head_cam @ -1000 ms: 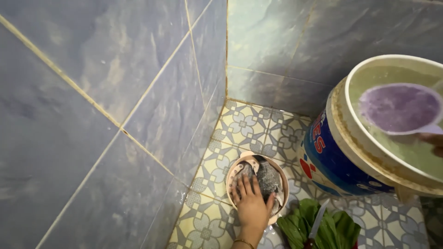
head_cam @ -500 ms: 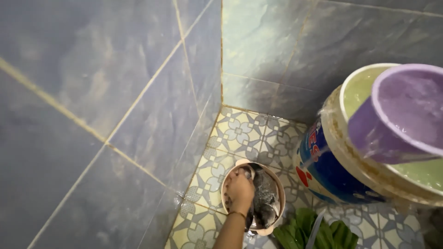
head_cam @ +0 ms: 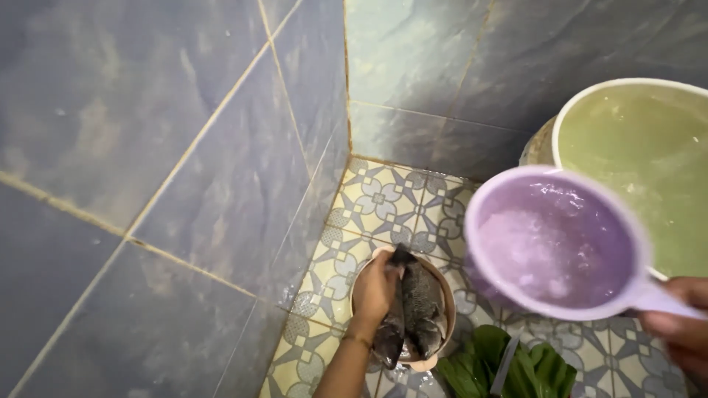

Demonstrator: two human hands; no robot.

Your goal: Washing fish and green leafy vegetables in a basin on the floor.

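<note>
Purple plastic fills your right side: the dipper (head_cam: 557, 243) is full of water and held level by your right hand (head_cam: 682, 328), fingers wrapped around its handle at the frame's edge, hanging above the floor between the big bucket (head_cam: 641, 158) and the bowl (head_cam: 435, 346). Your left hand (head_cam: 375, 289) is down at the bowl's left rim, fingers curled and pressing on the dark fish (head_cam: 417, 309) lying inside it; whether you're gripping them or only steadying them is hard to say from this angle. So I'd judge the water as scooped and ready, with no stream showing, and the fish yet to be rinsed with it. The bowl sits on the patterned floor tiles (head_cam: 383, 199) near the blue wall corner, with green leaves (head_cam: 516, 365) just beside it on the near right and something thin lying across them, too blurred to name. The dipper hides the bucket's side, and your right hand is cut off by the frame.
</note>
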